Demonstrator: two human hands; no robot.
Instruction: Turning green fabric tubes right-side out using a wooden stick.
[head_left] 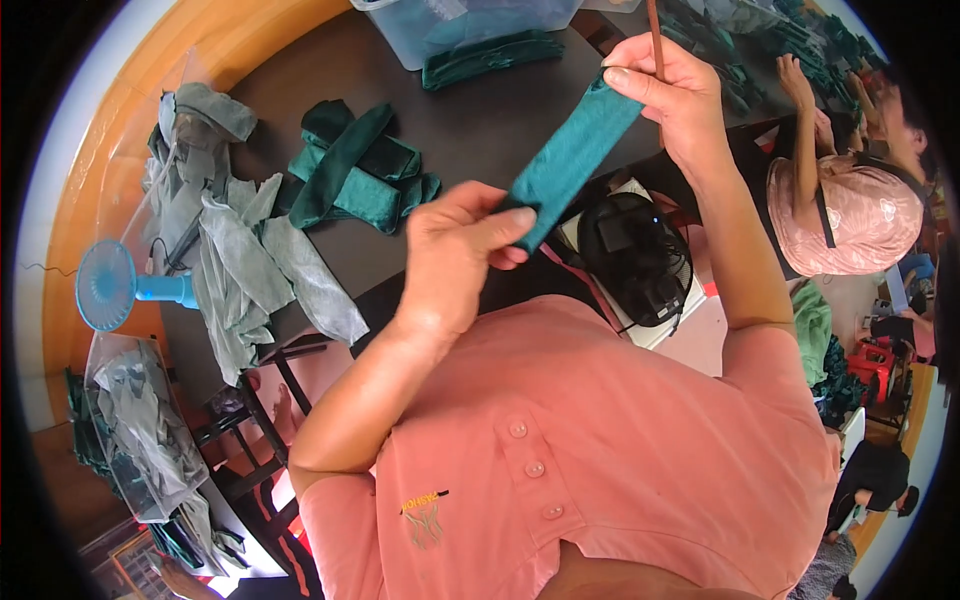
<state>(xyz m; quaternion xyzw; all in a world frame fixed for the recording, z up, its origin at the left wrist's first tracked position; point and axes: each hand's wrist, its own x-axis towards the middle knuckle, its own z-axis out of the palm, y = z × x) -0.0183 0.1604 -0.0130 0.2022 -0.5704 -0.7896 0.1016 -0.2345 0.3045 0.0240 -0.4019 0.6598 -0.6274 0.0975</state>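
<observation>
Green velvet strip (575, 155), and it's stretched on a slant between two bare hands! Left grip (450, 245) has the lower end, thumb pressed flat on top, fingers curled beneath. Up and to the right, the right grip (675, 95) pinches the far end between thumb and fingers, so both are firmly on the cloth, which hangs in the air in front of a pink shirt (600, 400). And look, a slim brown stick (656, 35) runs up through the right grip too, poking out above the knuckles!

Over to the left of the left grip, a criss-crossed heap of green velvet pieces (345, 170) sits on the dark surface (285, 75). Farther left again, grey-green pieces (245, 265) spill in a loose tumble, with a blue fan (105, 285) just beyond them. Above the left grip, a folded dark green bundle (492, 60) lies right by a clear plastic bin (420, 30), to the left of the right grip.

Below the right grip, near the shirt, there's a rounded black device (630, 260). And well off to its right, a co-worker in a pale pink top (850, 215) has an arm raised!
</observation>
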